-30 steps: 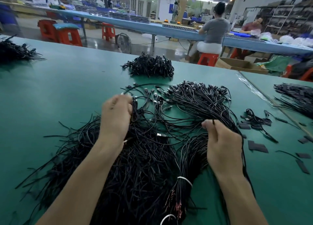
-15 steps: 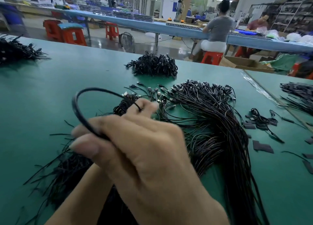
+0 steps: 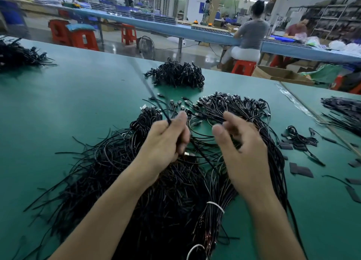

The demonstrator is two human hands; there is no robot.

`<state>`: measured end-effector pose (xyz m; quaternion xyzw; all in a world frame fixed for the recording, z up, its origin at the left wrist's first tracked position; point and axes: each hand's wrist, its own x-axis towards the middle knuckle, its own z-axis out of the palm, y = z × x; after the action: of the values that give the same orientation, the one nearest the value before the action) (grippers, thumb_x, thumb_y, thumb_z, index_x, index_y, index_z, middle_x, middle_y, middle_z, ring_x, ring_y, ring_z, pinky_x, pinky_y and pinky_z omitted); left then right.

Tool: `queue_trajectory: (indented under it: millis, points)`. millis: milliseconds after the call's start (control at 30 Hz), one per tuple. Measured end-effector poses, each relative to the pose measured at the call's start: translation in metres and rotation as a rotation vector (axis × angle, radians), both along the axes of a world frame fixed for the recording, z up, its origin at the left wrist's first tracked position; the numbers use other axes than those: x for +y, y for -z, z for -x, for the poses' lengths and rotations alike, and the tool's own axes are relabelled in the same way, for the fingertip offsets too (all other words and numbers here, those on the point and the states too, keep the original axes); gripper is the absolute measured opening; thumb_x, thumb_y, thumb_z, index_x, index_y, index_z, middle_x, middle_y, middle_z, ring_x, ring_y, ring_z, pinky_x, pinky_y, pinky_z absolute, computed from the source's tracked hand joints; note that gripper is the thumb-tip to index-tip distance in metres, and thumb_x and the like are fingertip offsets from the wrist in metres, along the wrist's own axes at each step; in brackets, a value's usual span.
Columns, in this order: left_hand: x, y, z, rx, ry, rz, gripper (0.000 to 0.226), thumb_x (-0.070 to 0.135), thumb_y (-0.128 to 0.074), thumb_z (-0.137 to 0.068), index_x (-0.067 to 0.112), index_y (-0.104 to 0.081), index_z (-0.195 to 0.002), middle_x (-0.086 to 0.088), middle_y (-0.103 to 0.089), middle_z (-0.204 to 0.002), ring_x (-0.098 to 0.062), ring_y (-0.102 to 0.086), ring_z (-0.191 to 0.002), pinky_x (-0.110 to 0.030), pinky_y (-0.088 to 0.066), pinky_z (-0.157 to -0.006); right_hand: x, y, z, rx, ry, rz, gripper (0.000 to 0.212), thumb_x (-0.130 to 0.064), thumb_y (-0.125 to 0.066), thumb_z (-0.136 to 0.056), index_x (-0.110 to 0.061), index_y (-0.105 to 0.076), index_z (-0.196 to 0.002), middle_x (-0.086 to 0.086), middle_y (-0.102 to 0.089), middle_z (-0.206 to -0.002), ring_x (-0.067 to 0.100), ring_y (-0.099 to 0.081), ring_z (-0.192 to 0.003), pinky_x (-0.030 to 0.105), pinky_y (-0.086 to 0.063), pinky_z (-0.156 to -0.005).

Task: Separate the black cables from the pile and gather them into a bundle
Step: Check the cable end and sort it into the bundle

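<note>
Head view, looking down: big loose pile of thin black cables (image 3: 121, 181) lay on green table mat (image 3: 58, 107) right in front of me; everything else is placed vs that pile. My left hand (image 3: 166, 140) hovered over pile's middle, fingers curled tight & clamped on one single black cable (image 3: 156, 101). That cable ran up out of my fist & away over pile's far edge, blurred w/ motion. Silver-tipped USB plug (image 3: 189, 154) showed just under that fist, on top of pile. My right hand (image 3: 244, 152) was above pile's right part, beside the left hand but not touching it; thumb & fingers apart, loosely bent, nothing plainly in them (blurry tho). At pile's near right edge a bunch of cables sat tied w/ white band (image 3: 215, 206). Connector ends fanned out along pile's far side. Beyond pile, well apart, sat small heap of coiled black cables (image 3: 177, 75). Right of pile, flat black rectangular patches (image 3: 300, 170) lay scattered on mat. Far left of pile was another dark cable heap (image 3: 17, 54).
</note>
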<state>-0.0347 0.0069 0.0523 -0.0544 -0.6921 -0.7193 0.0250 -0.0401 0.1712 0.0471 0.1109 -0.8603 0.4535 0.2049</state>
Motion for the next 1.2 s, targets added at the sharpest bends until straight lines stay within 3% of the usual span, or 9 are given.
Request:
queue_trajectory:
  millis: [133, 367, 533, 667, 767, 867, 967, 1067, 1200]
  points:
    - [0.001, -0.013, -0.007, 0.041, -0.035, -0.233, 0.055, 0.046, -0.042, -0.100, 0.026, -0.046, -0.049, 0.008, -0.038, -0.050, -0.005, -0.028, -0.043, -0.015, -0.026, -0.038, 0.024, 0.029, -0.001, -0.276, -0.124, -0.369, 0.061, -0.067, -0.051, -0.081, -0.027, -0.067, -0.124, -0.016, -0.057, -0.121, 0.006, -0.052, -0.118, 0.031, -0.044, -0.103]
    - [-0.003, -0.026, -0.011, 0.068, 0.045, -0.542, 0.052, 0.044, -0.043, -0.099, 0.026, -0.048, -0.051, 0.010, -0.036, -0.047, -0.003, -0.027, -0.042, -0.014, -0.026, -0.036, 0.039, 0.030, -0.008, -0.285, -0.191, -0.304, 0.027, -0.049, -0.051, -0.095, -0.031, -0.069, -0.083, -0.008, -0.071, -0.078, 0.013, -0.066, -0.073, 0.045, -0.056, -0.072]
    - [-0.021, -0.027, 0.001, -0.032, 0.005, -0.673, 0.051, 0.042, -0.041, -0.103, 0.024, -0.056, -0.058, 0.012, -0.034, -0.047, -0.001, -0.027, -0.038, -0.014, -0.026, -0.030, 0.033, -0.001, -0.018, 0.005, -0.040, 0.038, 0.020, -0.042, -0.048, -0.097, -0.034, -0.062, -0.086, -0.010, -0.069, -0.070, 0.005, -0.066, -0.056, 0.016, -0.053, -0.057]
    - [-0.021, -0.008, 0.009, -0.225, -0.078, -0.346, 0.023, 0.032, -0.051, -0.101, 0.015, -0.065, -0.095, 0.010, -0.036, -0.049, -0.003, -0.028, -0.038, -0.014, -0.026, -0.032, 0.045, -0.001, -0.017, -0.214, 0.236, -0.315, 0.021, -0.038, -0.052, -0.100, -0.028, -0.068, -0.090, -0.011, -0.063, -0.071, 0.009, -0.055, -0.062, 0.029, -0.047, -0.061]
    - [-0.017, 0.005, 0.011, -0.237, -0.098, 0.235, 0.030, 0.042, -0.056, -0.097, 0.020, -0.059, -0.118, 0.011, -0.054, -0.072, -0.004, -0.047, -0.058, -0.020, -0.045, -0.066, 0.057, 0.003, -0.017, -0.501, 0.376, -0.578, 0.027, -0.030, -0.052, -0.100, -0.018, -0.068, -0.119, 0.007, -0.063, -0.110, 0.024, -0.055, -0.092, 0.039, -0.047, -0.087]
    - [-0.009, 0.010, 0.003, -0.203, -0.047, 0.863, 0.040, 0.064, -0.054, -0.089, 0.029, -0.054, -0.108, 0.005, -0.061, -0.091, -0.013, -0.060, -0.078, -0.037, -0.055, -0.077, 0.046, -0.003, -0.025, -0.363, 0.330, -0.523, 0.047, -0.030, -0.056, -0.098, -0.016, -0.051, -0.142, 0.009, -0.052, -0.135, 0.022, -0.049, -0.121, 0.035, -0.039, -0.100]
    - [-0.005, 0.005, -0.006, -0.163, -0.060, 1.222, 0.050, 0.080, -0.044, -0.083, 0.030, -0.052, -0.082, 0.009, -0.059, -0.080, -0.009, -0.057, -0.071, -0.031, -0.042, -0.060, 0.022, -0.018, -0.035, 0.004, 0.059, -0.270, 0.028, -0.020, -0.064, -0.094, -0.023, -0.068, -0.121, -0.014, -0.064, -0.110, -0.004, -0.059, -0.098, 0.006, -0.042, -0.085]
    - [-0.002, -0.005, -0.008, -0.068, -0.015, 1.331, 0.055, 0.072, -0.017, -0.079, 0.027, -0.047, -0.072, 0.008, -0.058, -0.074, -0.008, -0.052, -0.060, -0.028, -0.034, -0.049, -0.002, -0.026, -0.046, 0.192, -0.276, -0.150, 0.014, -0.016, -0.065, -0.094, -0.024, -0.073, -0.103, -0.020, -0.068, -0.094, -0.002, -0.065, -0.090, 0.007, -0.047, -0.075]
    - [-0.006, -0.010, -0.008, 0.089, 0.100, 1.108, 0.025, 0.032, -0.048, -0.089, 0.035, -0.046, -0.065, 0.017, -0.054, -0.066, -0.001, -0.055, -0.060, -0.014, -0.040, -0.049, -0.018, -0.020, -0.047, 0.193, -0.455, -0.088, 0.025, -0.026, -0.056, -0.097, -0.022, -0.068, -0.119, -0.016, -0.062, -0.118, 0.009, -0.058, -0.118, 0.019, -0.046, -0.096]
